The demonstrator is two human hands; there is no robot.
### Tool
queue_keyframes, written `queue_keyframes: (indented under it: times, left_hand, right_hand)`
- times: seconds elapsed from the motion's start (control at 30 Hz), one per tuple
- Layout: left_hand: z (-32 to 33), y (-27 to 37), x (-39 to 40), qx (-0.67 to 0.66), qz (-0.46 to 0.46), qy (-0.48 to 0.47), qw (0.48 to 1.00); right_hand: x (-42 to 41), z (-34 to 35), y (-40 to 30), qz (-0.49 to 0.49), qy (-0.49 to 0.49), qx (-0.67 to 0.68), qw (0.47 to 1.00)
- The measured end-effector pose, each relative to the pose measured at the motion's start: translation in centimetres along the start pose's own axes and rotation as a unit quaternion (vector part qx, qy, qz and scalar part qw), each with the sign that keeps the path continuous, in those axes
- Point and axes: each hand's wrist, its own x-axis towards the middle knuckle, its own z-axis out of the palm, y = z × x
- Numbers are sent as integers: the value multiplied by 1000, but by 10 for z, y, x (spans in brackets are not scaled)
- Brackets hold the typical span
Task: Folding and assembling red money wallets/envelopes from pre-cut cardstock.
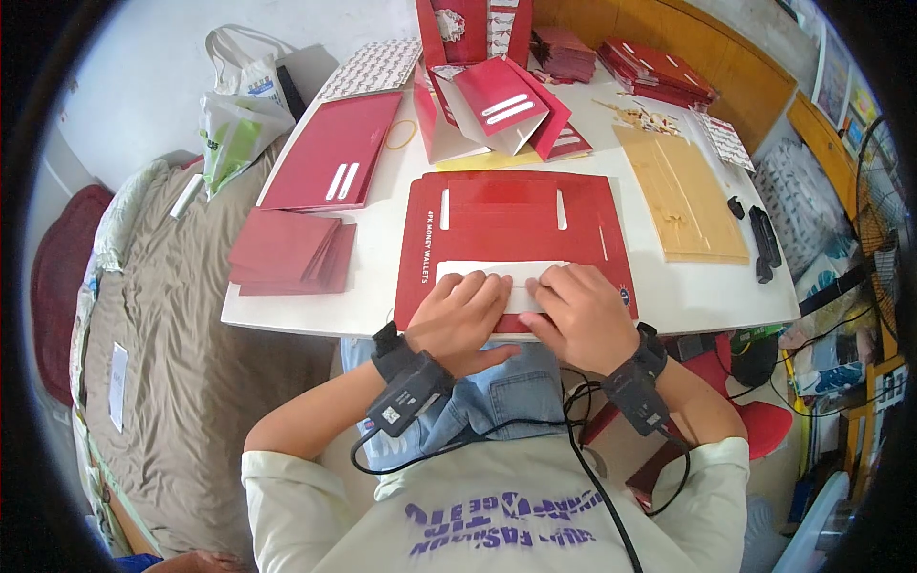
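Note:
Before me, at the near table edge, lies a flat red printed cardboard piece (509,247) with white cut-out slots and printed writing. A white paper strip or flap (469,271) lies along its near part; whether it is joined to the card is hidden. My left hand (458,311) rests its fingertips on the strip's left half, thumb spread below the table edge. On the right half, my right hand (584,311) presses with bent fingers, its thumb apart on the red card. Neither thumb pinches the strip.
Left of the card are small red paper pieces (286,251) and larger red folders (333,150). Folded red card wallets (501,100) stand behind. To the right lie a tan sheet (680,193) and black clips (765,240). Black cables (573,430) hang from my wrist devices.

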Motion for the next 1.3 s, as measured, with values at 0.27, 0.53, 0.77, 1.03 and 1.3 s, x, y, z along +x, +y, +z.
queue_keyframes:
  times: [0.27, 0.53, 0.77, 1.03, 1.3]
  left_hand:
    - [7, -3, -1, 51, 52, 9, 997]
    - [7, -6, 0, 85, 74, 30, 993]
    - [7, -6, 0, 72, 68, 41, 994]
    - [-1, -5, 4, 61, 56, 21, 996]
    - [-1, -5, 3, 33, 16, -4, 999]
  right_hand:
    - [-1, 8, 0, -37, 0, -6, 999]
    - [-2, 12, 3, -84, -3, -55, 995]
    - [-3, 14, 3, -86, -5, -65, 994]
    - [1, 12, 4, -65, 3, -35, 997]
    - [0, 6, 2, -21, -15, 6, 1000]
